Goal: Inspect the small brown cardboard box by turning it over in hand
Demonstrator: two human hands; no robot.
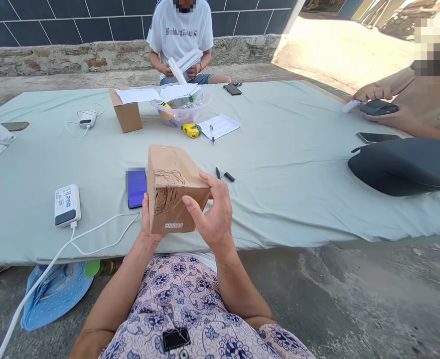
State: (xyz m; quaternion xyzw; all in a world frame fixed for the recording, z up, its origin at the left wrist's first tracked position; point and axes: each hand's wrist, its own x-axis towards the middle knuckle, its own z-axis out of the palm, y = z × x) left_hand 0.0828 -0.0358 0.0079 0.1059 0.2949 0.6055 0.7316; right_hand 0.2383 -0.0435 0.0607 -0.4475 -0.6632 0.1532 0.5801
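Observation:
A brown cardboard box (177,172), with black pen scribbles on its top and near side, is held tilted above the near edge of the table. My left hand (149,222) supports it from the left and below, most of its fingers hidden by the box. On the other side, my right hand (218,209) grips the right edge, thumb on the near face and fingers over the top. An uncapped black pen (219,173) and its cap (229,176) lie just beyond my right hand. Left of the box lies a phone (136,188) with a blue screen.
A white power bank (67,204) with a cable lies at left. Farther back are another cardboard box (129,117), a plastic basin (182,115), a yellow tape measure (192,130) and a paper sheet (225,125). A black case (402,167) sits at right. Two people sit around the table.

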